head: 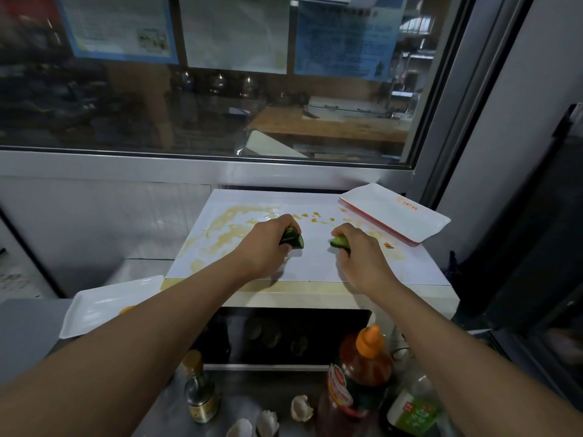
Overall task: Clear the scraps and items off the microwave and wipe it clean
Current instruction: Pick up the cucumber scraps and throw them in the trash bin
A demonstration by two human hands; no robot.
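The white microwave (315, 266) stands before me, its top smeared with yellowish sauce stains (233, 228) and a few orange drops. My left hand (268, 244) grips a dark green cucumber piece (293, 239) just above the top's middle. My right hand (359, 250) pinches a lighter green cucumber piece (340, 241) a little to the right. A white tray with a red rim (394, 212) lies on the microwave's back right corner, overhanging the edge.
Another white tray (107, 305) sits on the counter at the left, holding an orange scrap. In front of the microwave stand a small dark bottle (200, 395), a red sauce bottle (356, 383), a green-labelled bottle (413, 408) and several eggshell pieces (301, 408). A window is behind.
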